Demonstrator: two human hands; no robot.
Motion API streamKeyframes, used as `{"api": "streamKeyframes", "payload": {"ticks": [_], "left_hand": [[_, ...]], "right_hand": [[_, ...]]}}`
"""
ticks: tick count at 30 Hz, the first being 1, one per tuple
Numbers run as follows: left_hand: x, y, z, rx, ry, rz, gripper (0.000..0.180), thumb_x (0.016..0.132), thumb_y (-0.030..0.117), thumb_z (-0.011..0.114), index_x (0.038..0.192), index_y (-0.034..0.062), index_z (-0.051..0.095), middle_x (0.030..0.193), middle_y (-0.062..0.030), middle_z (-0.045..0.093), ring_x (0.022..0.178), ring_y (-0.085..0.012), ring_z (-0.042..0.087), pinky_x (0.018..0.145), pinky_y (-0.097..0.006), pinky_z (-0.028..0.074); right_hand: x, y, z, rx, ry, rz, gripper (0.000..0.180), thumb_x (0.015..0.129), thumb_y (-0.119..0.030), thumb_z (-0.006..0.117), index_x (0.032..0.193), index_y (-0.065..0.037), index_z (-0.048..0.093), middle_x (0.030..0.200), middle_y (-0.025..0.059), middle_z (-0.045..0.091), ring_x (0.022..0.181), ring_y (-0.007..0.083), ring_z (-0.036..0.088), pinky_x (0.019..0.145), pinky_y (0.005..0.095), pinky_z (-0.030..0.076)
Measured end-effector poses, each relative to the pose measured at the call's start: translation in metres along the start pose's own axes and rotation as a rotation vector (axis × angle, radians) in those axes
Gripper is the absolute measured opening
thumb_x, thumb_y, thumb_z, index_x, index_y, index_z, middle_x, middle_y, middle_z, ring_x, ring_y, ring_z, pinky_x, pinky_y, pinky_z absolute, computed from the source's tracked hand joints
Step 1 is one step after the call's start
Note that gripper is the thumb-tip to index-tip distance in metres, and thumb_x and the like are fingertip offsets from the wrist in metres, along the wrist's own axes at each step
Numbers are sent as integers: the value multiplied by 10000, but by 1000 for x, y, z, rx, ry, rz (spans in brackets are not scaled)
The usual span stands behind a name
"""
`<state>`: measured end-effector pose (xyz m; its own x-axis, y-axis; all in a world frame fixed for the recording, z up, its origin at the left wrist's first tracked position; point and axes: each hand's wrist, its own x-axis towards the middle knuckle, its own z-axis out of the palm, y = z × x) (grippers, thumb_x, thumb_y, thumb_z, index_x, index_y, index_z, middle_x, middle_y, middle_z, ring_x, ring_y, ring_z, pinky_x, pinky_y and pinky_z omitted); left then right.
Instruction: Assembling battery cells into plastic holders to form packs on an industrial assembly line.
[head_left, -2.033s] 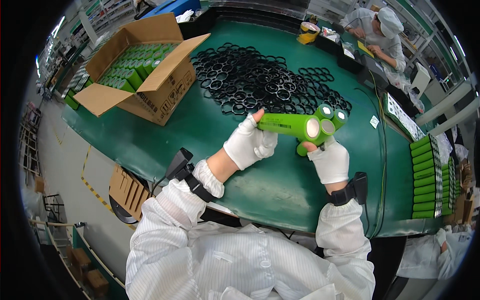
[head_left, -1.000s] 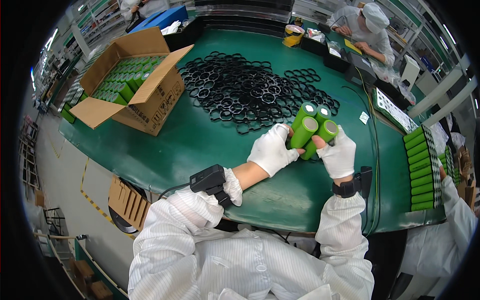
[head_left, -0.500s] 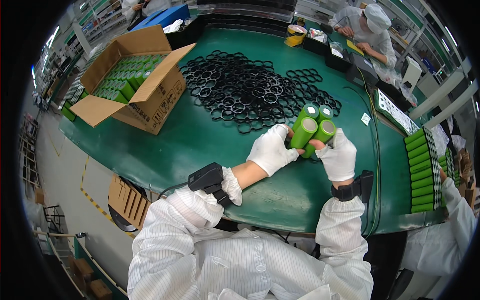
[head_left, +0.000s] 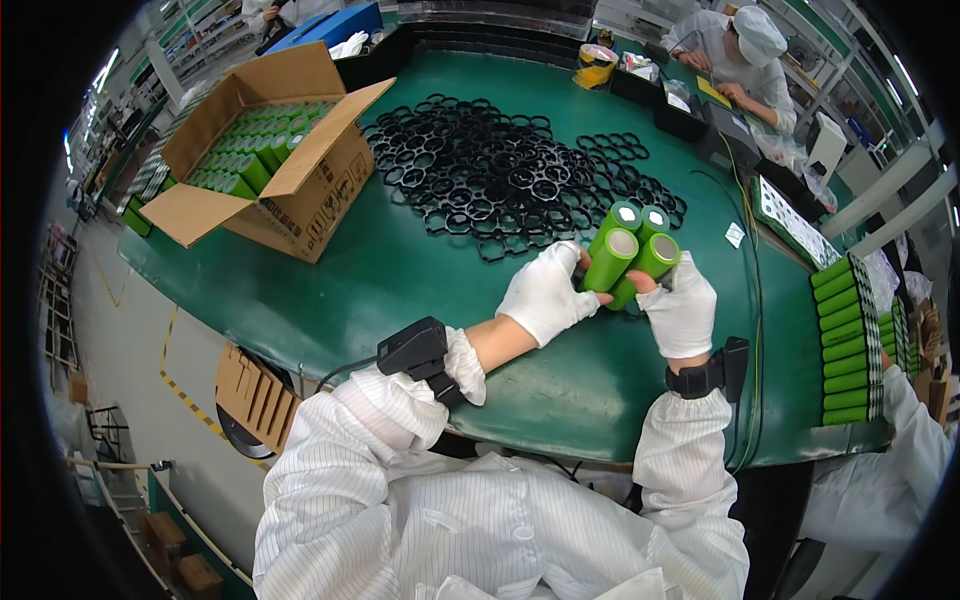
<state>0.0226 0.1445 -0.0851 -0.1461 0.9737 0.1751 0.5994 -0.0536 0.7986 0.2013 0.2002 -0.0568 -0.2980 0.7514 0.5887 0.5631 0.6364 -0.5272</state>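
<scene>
Several green cylindrical battery cells (head_left: 608,268) stand bunched together between my hands above the near part of the green table. My left hand (head_left: 545,297), in a white glove with bare fingertips, is closed round the left side of the bunch. On the other side, my right hand (head_left: 682,314), gloved alike, holds the front right cell (head_left: 658,258), which leans to the right. The ends of the two nearest cells look plain metal, while the two behind have white-looking tops. The fingers behind the cells are hidden. Just beyond lies a heap of black ring-shaped cell holders (head_left: 490,175).
An open cardboard box (head_left: 325,205) of green cells stands at the left on the table (head_left: 420,290). At the right edge stands a stacked block of cells (head_left: 845,340), with a co-worker's sleeve (head_left: 910,420) beside it. Cables (head_left: 757,330) run near my right hand. Another person (head_left: 745,60) works across the table.
The front right cell leans slightly farther right, opening a wider gap from its neighbour. Both hands keep their hold, and the view has shifted slightly.
</scene>
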Motion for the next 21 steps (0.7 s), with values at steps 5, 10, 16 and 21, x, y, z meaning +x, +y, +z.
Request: {"api": "streamKeyframes", "payload": {"ticks": [5, 10, 16, 21], "left_hand": [[1, -4, 6, -37, 51, 54, 504, 654, 299, 837, 966, 27, 549, 809, -119, 582, 731, -261, 582, 675, -368, 489], [0, -6, 2, -47, 46, 71, 473, 666, 280, 832, 960, 42, 549, 808, -109, 575, 717, -250, 574, 660, -363, 482], [3, 1, 0, -124, 7, -33, 544, 648, 245, 845, 1021, 26, 515, 836, -110, 575, 757, -247, 586, 678, -363, 489], [4, -11, 11, -46, 160, 95, 662, 633, 252, 852, 1127, 24, 474, 1057, -146, 555, 946, -258, 579, 798, -366, 495]], "right_hand": [[-2, 8, -2, -129, -24, -226, 440, 707, -338, 819, 886, -29, 564, 669, 126, 620, 602, 323, 629, 525, 380, 505], [2, 0, -7, -59, -112, 32, 411, 725, -291, 811, 910, -18, 565, 707, 142, 640, 630, 324, 641, 555, 371, 513], [4, 1, -10, 18, -220, 3, 387, 743, -239, 799, 976, -18, 584, 725, 146, 654, 641, 299, 658, 576, 345, 510], [6, 4, -9, 37, -226, 93, 423, 723, -239, 813, 1007, -17, 592, 709, 141, 647, 603, 284, 638, 571, 347, 500]]}}
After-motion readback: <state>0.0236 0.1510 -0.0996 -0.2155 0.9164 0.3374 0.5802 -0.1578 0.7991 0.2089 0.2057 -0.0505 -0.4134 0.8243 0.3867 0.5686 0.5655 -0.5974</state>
